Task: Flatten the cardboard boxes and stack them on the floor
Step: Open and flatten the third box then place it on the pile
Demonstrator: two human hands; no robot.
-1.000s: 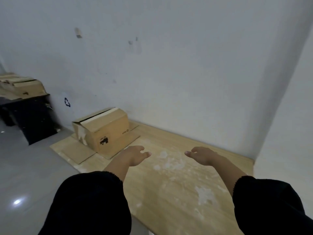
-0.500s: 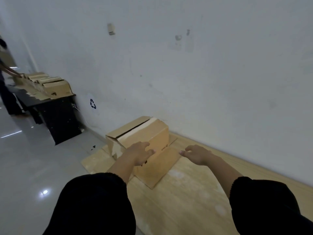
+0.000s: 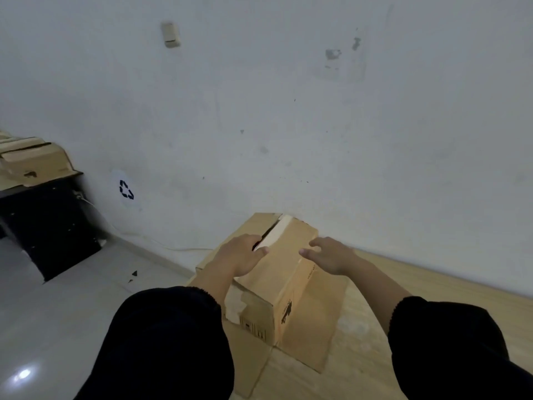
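Observation:
A brown cardboard box [image 3: 284, 272] stands upright against the white wall, on top of flattened cardboard sheets [image 3: 314, 336] spread over a light wooden board. Its top flaps are closed with a dark slit between them. My left hand [image 3: 240, 256] rests on the top left flap, fingertips at the slit. Spread above the box's top right edge is my right hand [image 3: 328, 255]; whether it touches the box I cannot tell. Both arms are in dark sleeves.
A black table [image 3: 43, 223] at the left carries more cardboard boxes [image 3: 31, 160]. A recycling sign [image 3: 126, 189] marks the wall near the floor. Grey glossy floor [image 3: 57, 313] lies left of the wooden board [image 3: 432, 287], and a cable runs along the wall's base.
I have come closer to the box. Both hands went from hovering over the board to the top of the box, the left one landing on a flap.

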